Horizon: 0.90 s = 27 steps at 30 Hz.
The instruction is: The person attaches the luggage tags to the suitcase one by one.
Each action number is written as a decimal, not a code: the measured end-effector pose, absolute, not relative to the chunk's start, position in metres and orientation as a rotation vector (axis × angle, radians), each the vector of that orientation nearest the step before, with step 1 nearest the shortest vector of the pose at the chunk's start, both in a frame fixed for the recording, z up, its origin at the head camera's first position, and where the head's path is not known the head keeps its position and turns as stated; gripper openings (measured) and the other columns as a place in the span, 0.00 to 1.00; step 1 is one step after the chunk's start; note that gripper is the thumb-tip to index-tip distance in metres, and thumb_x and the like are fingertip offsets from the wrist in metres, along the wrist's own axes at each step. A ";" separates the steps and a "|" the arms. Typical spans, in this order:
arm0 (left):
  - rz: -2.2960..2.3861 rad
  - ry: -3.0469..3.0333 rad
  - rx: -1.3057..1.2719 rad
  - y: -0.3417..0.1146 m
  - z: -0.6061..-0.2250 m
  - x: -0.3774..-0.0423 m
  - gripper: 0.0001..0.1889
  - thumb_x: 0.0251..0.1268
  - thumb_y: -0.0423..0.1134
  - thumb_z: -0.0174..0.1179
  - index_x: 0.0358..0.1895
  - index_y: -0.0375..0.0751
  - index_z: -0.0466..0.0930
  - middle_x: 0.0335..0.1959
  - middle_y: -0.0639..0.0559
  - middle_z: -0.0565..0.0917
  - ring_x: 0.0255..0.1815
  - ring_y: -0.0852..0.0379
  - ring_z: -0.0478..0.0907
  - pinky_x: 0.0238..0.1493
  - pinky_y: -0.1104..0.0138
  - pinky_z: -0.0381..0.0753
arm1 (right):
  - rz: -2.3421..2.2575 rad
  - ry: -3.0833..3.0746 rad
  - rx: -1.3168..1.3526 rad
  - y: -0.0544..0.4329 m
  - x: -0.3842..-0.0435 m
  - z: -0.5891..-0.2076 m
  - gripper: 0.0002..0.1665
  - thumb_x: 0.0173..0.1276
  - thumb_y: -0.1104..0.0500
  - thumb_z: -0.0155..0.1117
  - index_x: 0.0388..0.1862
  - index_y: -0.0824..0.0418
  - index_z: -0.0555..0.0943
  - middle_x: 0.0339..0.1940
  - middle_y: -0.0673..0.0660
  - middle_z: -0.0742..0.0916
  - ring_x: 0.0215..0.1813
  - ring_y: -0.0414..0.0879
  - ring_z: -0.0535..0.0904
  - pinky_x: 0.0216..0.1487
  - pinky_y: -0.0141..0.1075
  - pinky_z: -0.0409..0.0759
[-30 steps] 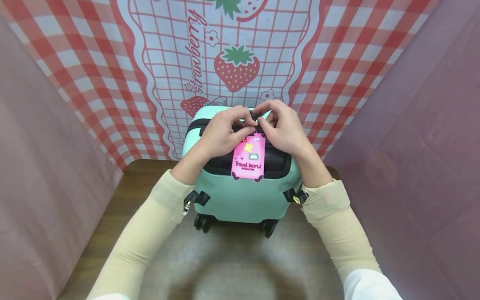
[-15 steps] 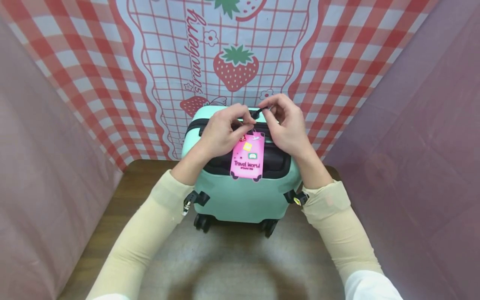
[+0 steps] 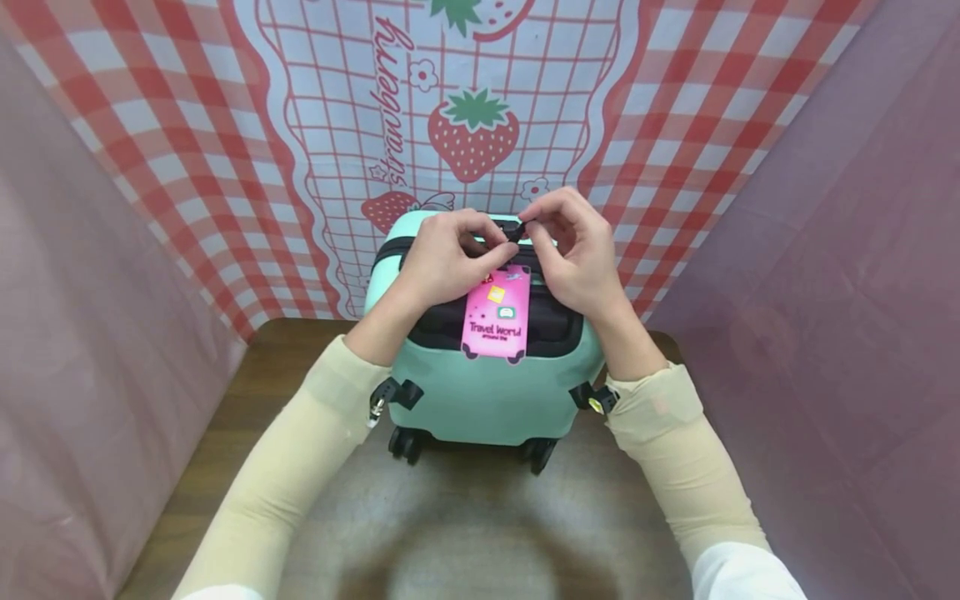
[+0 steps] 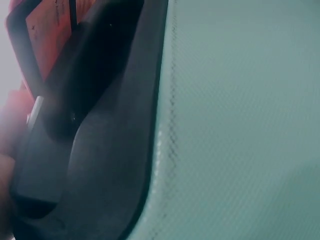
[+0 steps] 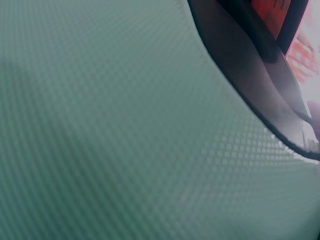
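A mint-green suitcase (image 3: 487,400) stands upright in the middle of the head view, its black handle recess facing me. Over the recess hangs a pink luggage tag (image 3: 497,325) printed "Travel World". My left hand (image 3: 450,258) pinches a black strap (image 3: 517,232) just above the tag. From the other side, my right hand (image 3: 579,254) pinches the strap's end between thumb and forefinger. Fingers hide where strap, tag and handle meet. The left wrist view has the suitcase shell (image 4: 245,120) and black recess (image 4: 110,145); the right wrist view shows mostly shell (image 5: 125,120).
The suitcase's black wheels (image 3: 406,446) rest on a brown wooden surface (image 3: 270,367). Behind it hangs a red-and-white checked strawberry cloth (image 3: 472,137). Pinkish curtains (image 3: 97,292) close in both sides.
My right hand has moved slightly up and back, drawing the black strap into sight between both hands. My left hand stays nearly in place, its thumb shifted slightly. The suitcase has not moved.
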State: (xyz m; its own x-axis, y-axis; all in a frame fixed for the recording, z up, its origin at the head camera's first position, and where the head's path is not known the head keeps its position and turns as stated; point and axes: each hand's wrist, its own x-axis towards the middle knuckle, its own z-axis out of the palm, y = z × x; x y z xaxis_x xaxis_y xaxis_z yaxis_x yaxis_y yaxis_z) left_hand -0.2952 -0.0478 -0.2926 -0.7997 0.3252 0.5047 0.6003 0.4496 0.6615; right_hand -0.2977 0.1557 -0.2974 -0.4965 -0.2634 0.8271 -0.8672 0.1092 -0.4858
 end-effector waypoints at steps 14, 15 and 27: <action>-1.162 -2.448 -0.809 -0.047 -0.287 -0.297 0.10 0.65 0.45 0.74 0.34 0.42 0.92 0.32 0.48 0.92 0.36 0.55 0.93 0.44 0.62 0.89 | 1.380 -1.699 1.065 0.152 -0.294 -0.299 0.04 0.73 0.77 0.60 0.42 0.77 0.82 0.41 0.69 0.82 0.44 0.41 0.81 0.50 0.29 0.85; -1.159 -2.453 -0.805 -0.047 -0.287 -0.297 0.10 0.66 0.45 0.74 0.34 0.42 0.92 0.32 0.48 0.92 0.36 0.55 0.92 0.43 0.62 0.89 | 1.381 -1.694 1.064 0.152 -0.294 -0.299 0.04 0.73 0.78 0.60 0.42 0.78 0.82 0.41 0.69 0.82 0.44 0.41 0.81 0.51 0.30 0.86; -1.060 -2.464 -0.768 -0.048 -0.293 -0.295 0.13 0.69 0.47 0.71 0.47 0.42 0.92 0.42 0.48 0.94 0.44 0.56 0.92 0.52 0.61 0.88 | 1.307 -1.948 0.927 0.168 -0.297 -0.298 0.15 0.77 0.71 0.60 0.60 0.74 0.80 0.55 0.67 0.82 0.55 0.46 0.84 0.62 0.33 0.85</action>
State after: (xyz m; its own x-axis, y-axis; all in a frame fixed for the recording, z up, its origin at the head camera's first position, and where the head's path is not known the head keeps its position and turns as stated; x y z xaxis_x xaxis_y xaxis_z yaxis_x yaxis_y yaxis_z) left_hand -0.2955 -0.0480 -0.2935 -0.7921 0.3406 0.5065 0.6019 0.5732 0.5559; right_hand -0.2966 0.1681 -0.2984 -0.5694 -0.2146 0.7936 -0.8157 0.2676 -0.5129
